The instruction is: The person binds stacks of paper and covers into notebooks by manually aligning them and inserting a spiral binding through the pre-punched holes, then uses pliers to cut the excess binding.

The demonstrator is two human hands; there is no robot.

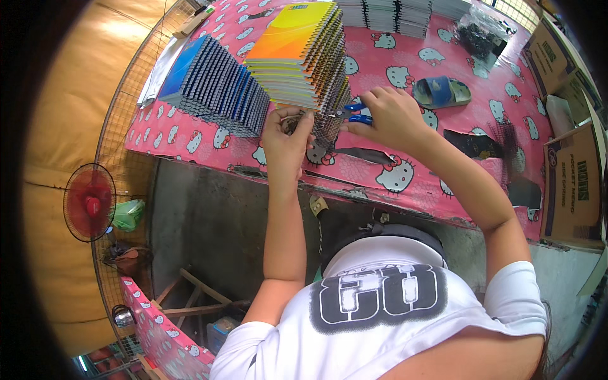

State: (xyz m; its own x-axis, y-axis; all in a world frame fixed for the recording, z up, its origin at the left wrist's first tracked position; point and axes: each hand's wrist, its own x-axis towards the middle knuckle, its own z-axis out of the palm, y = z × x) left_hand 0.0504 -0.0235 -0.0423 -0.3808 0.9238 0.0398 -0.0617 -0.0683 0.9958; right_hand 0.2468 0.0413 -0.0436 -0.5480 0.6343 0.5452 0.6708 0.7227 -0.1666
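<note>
A tall stack of spiral notebooks with yellow-orange covers (285, 44) stands on the table, its coil edges toward the right. My right hand (389, 117) grips small blue-handled pliers (360, 118), their metal jaws pointing left at the coils low on the stack. My left hand (285, 136) is closed at the stack's near corner, thumb and fingertips pinched together close to the plier jaws. Something dark and thin shows in its curled fingers; I cannot make out what. Left of these stands a stack of blue spiral notebooks (209, 85).
A pink patterned cloth covers the table (392, 174), its front edge worn. White-paged notebooks (405, 19) stand at the back, near a clear bag of black coils (481, 41). A printed pouch-like item (442, 92) lies right. Cardboard boxes (573, 183) line the right; a red fan (90, 202) stands left.
</note>
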